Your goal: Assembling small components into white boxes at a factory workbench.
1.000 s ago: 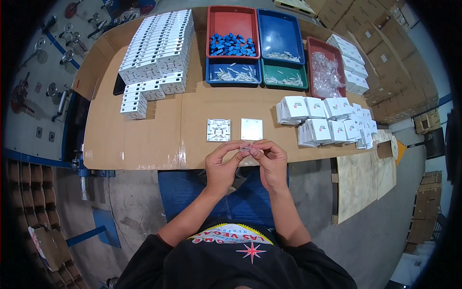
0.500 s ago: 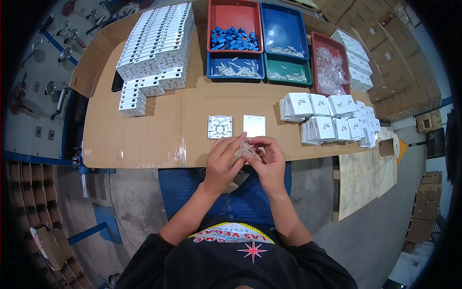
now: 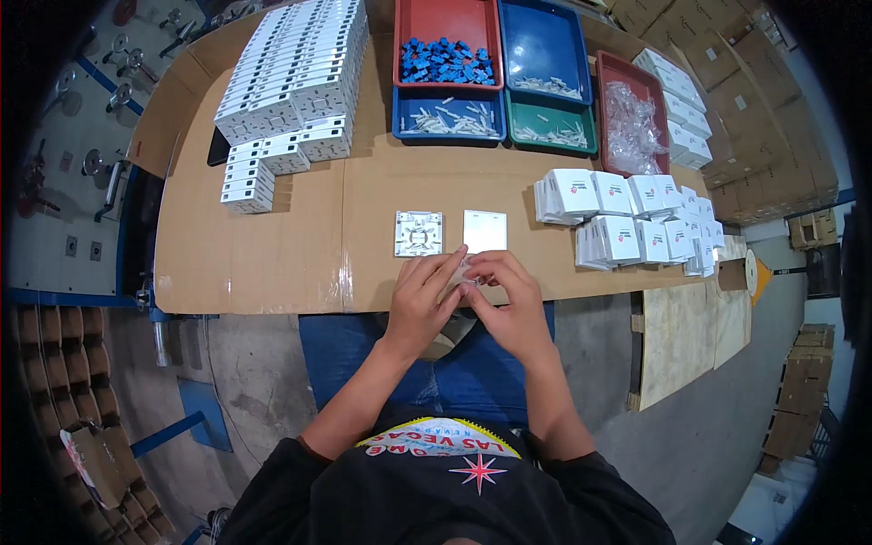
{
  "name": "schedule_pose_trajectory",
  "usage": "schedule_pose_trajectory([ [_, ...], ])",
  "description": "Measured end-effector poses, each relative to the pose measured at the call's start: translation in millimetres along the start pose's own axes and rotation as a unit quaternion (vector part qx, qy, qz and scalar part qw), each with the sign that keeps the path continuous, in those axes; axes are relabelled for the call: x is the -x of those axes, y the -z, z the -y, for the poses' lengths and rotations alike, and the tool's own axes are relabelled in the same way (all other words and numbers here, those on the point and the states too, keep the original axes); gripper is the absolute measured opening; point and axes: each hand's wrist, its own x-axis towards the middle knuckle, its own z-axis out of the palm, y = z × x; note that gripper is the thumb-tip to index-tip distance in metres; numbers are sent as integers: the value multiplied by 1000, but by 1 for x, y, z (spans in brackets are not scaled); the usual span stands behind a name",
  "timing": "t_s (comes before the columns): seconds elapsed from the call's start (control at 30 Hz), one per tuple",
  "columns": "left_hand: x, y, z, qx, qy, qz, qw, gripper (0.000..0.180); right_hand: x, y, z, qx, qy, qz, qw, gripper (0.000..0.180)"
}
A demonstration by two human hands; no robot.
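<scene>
Small clear packet between fingers, blue parts in red tray

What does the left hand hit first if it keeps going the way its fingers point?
Likely the plain white square plate on the cardboard table: the left hand points up and slightly right, its fingertips almost at that plate's near edge. Height above the table is unclear.

Left hand and right hand meet at frame centre, pinching a small clear packet. White base plate and white cover lie just above on the cardboard-covered table.
</scene>
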Motion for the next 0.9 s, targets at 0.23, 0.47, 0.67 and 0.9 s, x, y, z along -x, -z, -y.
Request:
schedule_pose_trajectory([
  [0.23, 1, 2, 6, -17, 13, 59, 998, 61, -3, 13, -16, -39, -56, 63, 996, 13],
  [0.47, -2, 2, 11, -24, 4, 46, 999, 50, -4, 8, -18, -56, -89, 56, 993, 12],
  [0.67, -1, -5, 21, 36, 18, 35, 999, 44, -9, 12, -13, -30, -61, 57, 996, 14],
  [0.9, 13, -16, 51, 58, 87, -29, 994, 45, -79, 82, -41, 124, -34, -13, 992, 15],
])
